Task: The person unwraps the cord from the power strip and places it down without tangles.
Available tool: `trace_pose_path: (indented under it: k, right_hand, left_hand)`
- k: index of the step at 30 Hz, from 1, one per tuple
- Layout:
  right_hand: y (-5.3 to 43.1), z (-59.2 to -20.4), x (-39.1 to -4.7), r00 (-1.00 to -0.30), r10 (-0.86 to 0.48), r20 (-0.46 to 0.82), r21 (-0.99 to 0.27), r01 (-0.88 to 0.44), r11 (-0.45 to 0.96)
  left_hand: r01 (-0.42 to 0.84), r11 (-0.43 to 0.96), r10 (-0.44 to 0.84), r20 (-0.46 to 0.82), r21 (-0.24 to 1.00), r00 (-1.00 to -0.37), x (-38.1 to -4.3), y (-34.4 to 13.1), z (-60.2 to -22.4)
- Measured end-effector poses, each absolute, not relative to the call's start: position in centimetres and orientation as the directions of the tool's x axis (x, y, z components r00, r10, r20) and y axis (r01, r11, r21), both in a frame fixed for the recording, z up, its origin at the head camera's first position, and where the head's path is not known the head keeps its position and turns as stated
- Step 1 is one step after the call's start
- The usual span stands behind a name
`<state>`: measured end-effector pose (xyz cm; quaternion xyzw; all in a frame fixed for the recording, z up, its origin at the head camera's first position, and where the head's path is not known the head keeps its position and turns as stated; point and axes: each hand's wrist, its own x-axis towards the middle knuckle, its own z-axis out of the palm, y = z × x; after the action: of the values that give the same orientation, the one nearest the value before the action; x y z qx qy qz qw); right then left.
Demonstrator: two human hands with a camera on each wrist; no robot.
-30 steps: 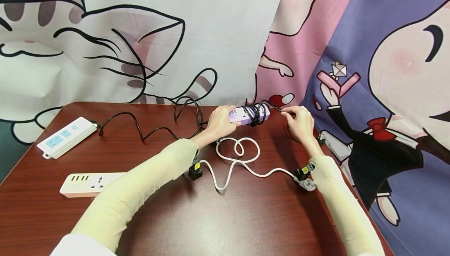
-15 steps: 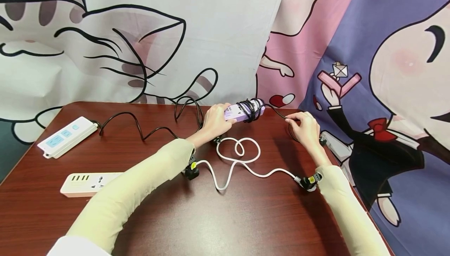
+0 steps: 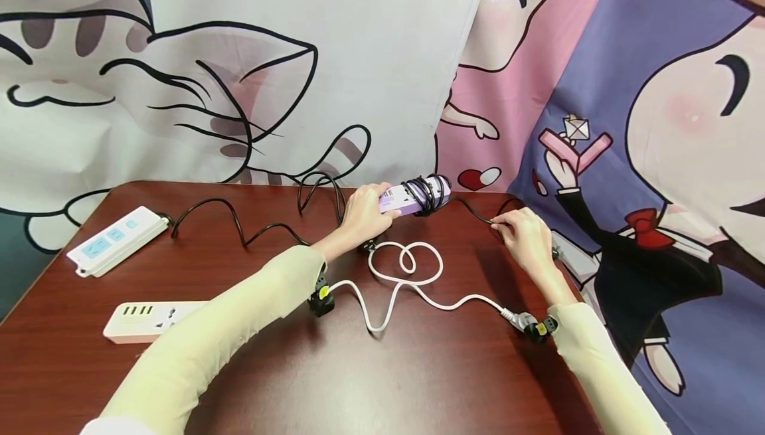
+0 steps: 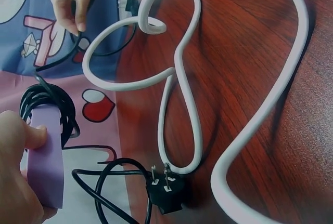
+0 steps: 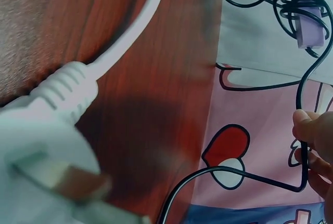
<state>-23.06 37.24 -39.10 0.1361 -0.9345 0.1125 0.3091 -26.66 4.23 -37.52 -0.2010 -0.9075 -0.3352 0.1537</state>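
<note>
My left hand (image 3: 363, 212) grips one end of a purple power strip (image 3: 402, 200), held up near the back of the table. A black cord (image 3: 425, 194) is wound in several turns round the strip's other end. To the right, my right hand (image 3: 526, 236) pinches a loose stretch of that cord between thumb and fingers, as the right wrist view shows the cord (image 5: 302, 154) passing through them. In the left wrist view the purple strip (image 4: 46, 156) sits between thumb and fingers, its far end hidden under the coils.
A white cable (image 3: 394, 289) lies looped on the table, its white plug (image 3: 521, 319) near my right wrist. At left are a white power strip with blue sockets (image 3: 118, 239) and another white strip (image 3: 149, 319), partly behind my left sleeve. A black plug (image 4: 167, 188) lies beside the white cable.
My right hand has moved right and nearer to me, drawing the pinched cord away from the strip. The purple strip in my left hand has shifted slightly left.
</note>
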Motion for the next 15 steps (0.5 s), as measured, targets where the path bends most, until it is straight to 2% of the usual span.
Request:
trace_pose_path:
  k: [9, 15]
  right_hand:
    - [37.5, -40.0, -23.3, -0.760, -0.218, 0.613, -0.078, -0.333, 0.940]
    - [38.1, -40.4, -23.9, -0.779, -0.203, 0.594, -0.068, -0.300, 0.952]
  left_hand:
    - [0.445, 0.676, 0.215, 0.421, 0.587, -0.881, -26.2, 3.8, -37.5]
    - [0.429, 0.674, 0.198, 0.412, 0.601, -0.889, -25.9, 3.7, -37.5]
